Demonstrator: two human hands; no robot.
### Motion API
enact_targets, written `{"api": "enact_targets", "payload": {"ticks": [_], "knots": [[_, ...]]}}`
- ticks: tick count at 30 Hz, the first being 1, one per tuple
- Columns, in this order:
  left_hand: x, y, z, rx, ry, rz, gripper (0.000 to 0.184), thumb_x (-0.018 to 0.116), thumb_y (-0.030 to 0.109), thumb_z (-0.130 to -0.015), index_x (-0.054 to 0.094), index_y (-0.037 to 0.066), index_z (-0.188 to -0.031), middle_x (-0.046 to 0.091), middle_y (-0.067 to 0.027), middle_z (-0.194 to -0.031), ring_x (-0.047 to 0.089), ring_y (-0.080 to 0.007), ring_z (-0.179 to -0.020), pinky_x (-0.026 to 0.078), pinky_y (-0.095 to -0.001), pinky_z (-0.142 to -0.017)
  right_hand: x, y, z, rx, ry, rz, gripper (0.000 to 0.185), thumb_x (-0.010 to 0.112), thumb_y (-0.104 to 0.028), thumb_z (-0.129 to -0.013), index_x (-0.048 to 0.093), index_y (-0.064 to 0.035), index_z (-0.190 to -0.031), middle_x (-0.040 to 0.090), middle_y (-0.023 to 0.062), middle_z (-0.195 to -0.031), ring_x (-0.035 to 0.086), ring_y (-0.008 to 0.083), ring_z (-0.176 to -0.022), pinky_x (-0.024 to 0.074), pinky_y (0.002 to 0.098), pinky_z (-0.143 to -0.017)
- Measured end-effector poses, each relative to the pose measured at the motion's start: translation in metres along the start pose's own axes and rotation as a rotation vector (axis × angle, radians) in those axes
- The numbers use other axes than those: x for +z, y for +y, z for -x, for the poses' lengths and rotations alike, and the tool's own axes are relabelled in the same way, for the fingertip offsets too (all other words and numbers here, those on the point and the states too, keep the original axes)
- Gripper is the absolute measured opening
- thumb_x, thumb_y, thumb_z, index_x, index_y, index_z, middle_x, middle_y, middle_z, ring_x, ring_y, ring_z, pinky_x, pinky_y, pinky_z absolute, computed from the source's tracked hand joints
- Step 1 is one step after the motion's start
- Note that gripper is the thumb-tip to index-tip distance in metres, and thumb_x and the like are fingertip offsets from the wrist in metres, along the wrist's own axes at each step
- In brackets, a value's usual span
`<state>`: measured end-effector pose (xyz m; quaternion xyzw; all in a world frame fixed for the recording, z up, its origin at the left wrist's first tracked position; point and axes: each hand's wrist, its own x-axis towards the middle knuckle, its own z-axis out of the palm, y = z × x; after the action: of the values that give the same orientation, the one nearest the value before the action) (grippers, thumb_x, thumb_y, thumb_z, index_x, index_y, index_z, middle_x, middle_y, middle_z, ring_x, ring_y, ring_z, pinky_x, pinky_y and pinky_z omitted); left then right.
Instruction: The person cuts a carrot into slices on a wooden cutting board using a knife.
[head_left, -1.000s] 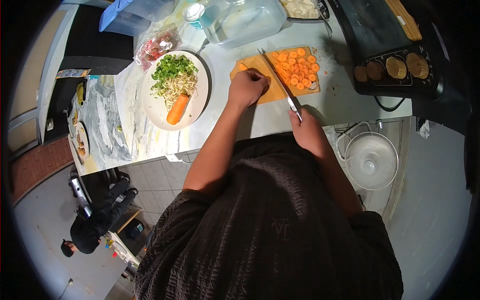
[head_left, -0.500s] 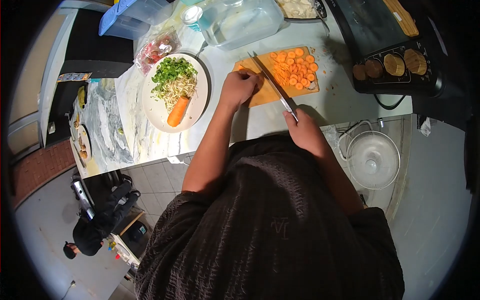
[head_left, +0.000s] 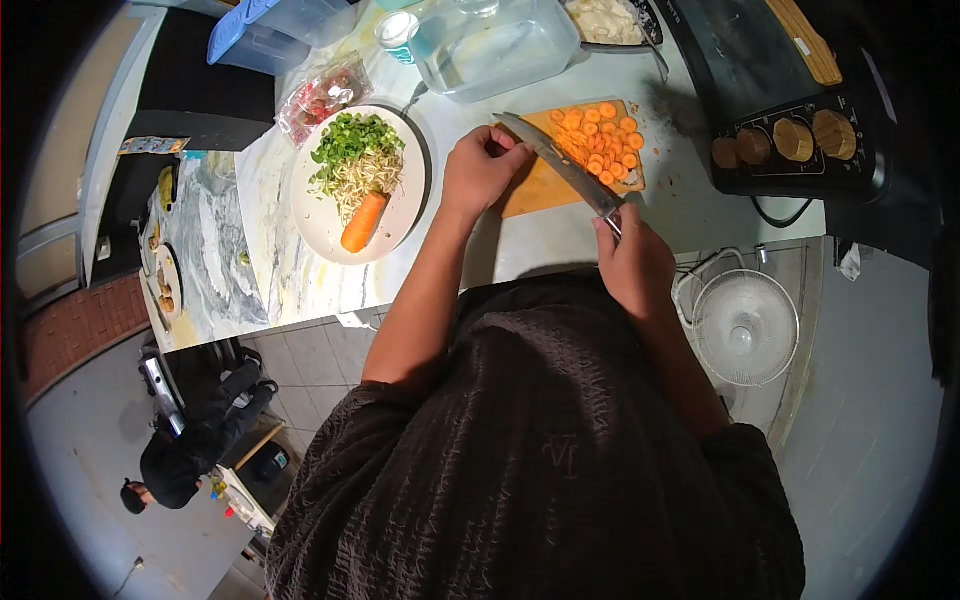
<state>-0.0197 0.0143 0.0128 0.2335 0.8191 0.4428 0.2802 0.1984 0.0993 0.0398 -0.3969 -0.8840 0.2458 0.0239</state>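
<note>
My right hand grips the handle of a kitchen knife. Its blade slants across the wooden cutting board, with the broad side showing. Right of the blade, sliced carrot lies in a loose heap. At the board's left edge is my left hand, fingers curled and pressed together close to the blade's tip; whatever they hold is hidden. On a plate to the left are chopped greens, bean sprouts and a peeled piece of carrot.
Behind the board stand a clear plastic container, a white-and-teal tub and a tray of pale food. A black appliance with wooden knobs is at right, above a wire strainer. Another person is at lower left.
My right hand has moved slightly right and turned the knife, so more of the blade's flat side shows. My left hand stays at the board's left edge, its fingers shifted a little.
</note>
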Motion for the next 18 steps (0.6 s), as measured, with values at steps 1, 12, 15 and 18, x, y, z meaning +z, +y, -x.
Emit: {"api": "enact_targets", "payload": {"ticks": [1, 12, 15, 18], "knots": [[0.001, 0.002, 0.000, 0.004, -0.001, 0.001, 0.032, 0.078, 0.030, -0.081, 0.062, 0.003, -0.084, 0.061, 0.0000, -0.071, 0.051, -0.0069, -0.062, 0.043, -0.0236, -0.057, -0.001, 0.000, 0.000, -0.007, 0.002, 0.018, 0.031, 0.060, -0.033, -0.093, 0.052, -0.0039, -0.098, 0.066, 0.0181, -0.078, 0.066, 0.0399, -0.072, 0.0517, 0.0489, -0.063], [0.019, 0.027, -0.005, 0.115, 0.072, -0.373, 0.046, 0.085, 0.041, -0.067, 0.060, 0.004, -0.078, 0.066, -0.0108, -0.072, 0.065, -0.0280, -0.068, 0.051, -0.0383, -0.065, -0.004, -0.004, 0.006, -0.001, 0.009, -0.011, 0.029, 0.062, -0.030, -0.091, 0.053, -0.0034, -0.095, 0.065, 0.0196, -0.084, 0.066, 0.0401, -0.079, 0.0516, 0.0490, -0.067], [0.013, 0.031, -0.004, 0.142, 0.054, -0.325, 0.052, 0.087, 0.043, -0.065, 0.056, 0.002, -0.076, 0.065, -0.0117, -0.070, 0.064, -0.0241, -0.064, 0.051, -0.0353, -0.064, -0.007, -0.003, 0.005, 0.025, -0.008, -0.033, 0.029, 0.062, -0.030, -0.091, 0.054, -0.0034, -0.095, 0.065, 0.0195, -0.084, 0.066, 0.0401, -0.079, 0.0518, 0.0485, -0.067], [0.010, 0.022, -0.005, 0.242, -0.022, -0.306, 0.055, 0.089, 0.043, -0.062, 0.055, 0.002, -0.076, 0.065, -0.0124, -0.072, 0.063, -0.0255, -0.065, 0.051, -0.0361, -0.064, -0.007, -0.002, 0.005, 0.038, -0.012, -0.041, 0.029, 0.062, -0.031, -0.091, 0.054, -0.0034, -0.095, 0.065, 0.0193, -0.084, 0.066, 0.0399, -0.078, 0.0521, 0.0482, -0.066]]}}
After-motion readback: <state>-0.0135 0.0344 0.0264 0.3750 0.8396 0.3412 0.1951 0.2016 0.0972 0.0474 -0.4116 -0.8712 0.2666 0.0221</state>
